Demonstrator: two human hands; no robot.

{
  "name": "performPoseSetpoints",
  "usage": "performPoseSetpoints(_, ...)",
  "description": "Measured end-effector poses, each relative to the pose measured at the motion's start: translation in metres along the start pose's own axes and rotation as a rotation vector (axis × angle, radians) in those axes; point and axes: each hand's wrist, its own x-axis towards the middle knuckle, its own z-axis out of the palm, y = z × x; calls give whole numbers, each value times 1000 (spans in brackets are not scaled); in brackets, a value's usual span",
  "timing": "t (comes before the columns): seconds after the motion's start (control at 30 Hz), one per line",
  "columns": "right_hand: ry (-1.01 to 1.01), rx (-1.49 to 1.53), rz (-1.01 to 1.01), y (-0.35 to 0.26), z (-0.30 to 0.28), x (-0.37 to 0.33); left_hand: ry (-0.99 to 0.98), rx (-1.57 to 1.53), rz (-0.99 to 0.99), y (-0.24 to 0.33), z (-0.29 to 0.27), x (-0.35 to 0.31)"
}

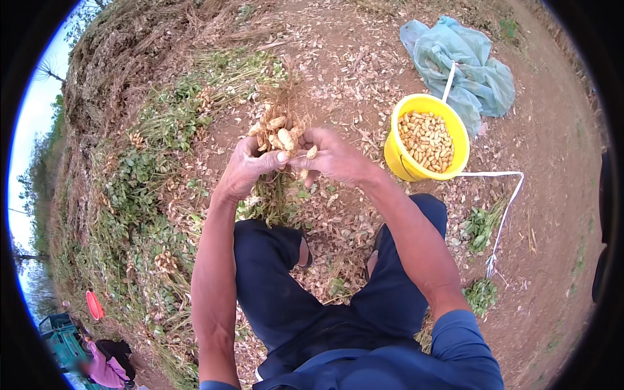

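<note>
A pulled peanut plant [278, 130] hangs between my hands, its cluster of pale pods and roots upward and its leafy stems drooping below. My left hand [247, 166] is closed round the plant just under the pods, thumb laid across. From the right, my right hand [335, 156] reaches into the same cluster with fingers bent round pods; one loose-looking pod shows against its fingers. Some fingertips are hidden behind the pods. To the right stands a yellow bucket [398, 156] holding many picked peanuts [426, 142].
A crumpled blue-green sheet [448, 58] lies behind the bucket. White strap [513, 195] trails over the soil at right. Uprooted peanut plants [140, 188] heap along the left. At far lower left are a person in pink [107, 367], a red basin [95, 305] and green crates [62, 341].
</note>
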Motion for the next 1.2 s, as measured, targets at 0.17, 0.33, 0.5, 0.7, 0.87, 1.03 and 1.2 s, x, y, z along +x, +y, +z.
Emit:
performPoseSetpoints(0.17, -29, 373, -94, 3, 6, 3, 51, -17, 77, 6, 1, -3)
performPoseSetpoints(0.33, -99, 621, -91, -2, 8, 1, 135, 44, 86, 7, 0, -5)
performPoseSetpoints(0.5, -121, 766, -71, -5, 5, -4, 132, 81, 89, 12, 7, -5)
performPoseSetpoints(0.7, -89, 736, -74, -3, 7, -2, 209, 163, 183, 11, 13, -4)
performPoseSetpoints(0.87, 1, 763, -114, 3, 9, 4, 289, 77, 126, 11, 18, 1)
performPoseSetpoints(1.03, 46, 781, -160, 3, 11, 6, 379, 46, 180, 7, 18, 3)
performPoseSetpoints(1.2, 50, 811, -144, 2, 10, 6, 334, -8, 187, 9, 18, 3)
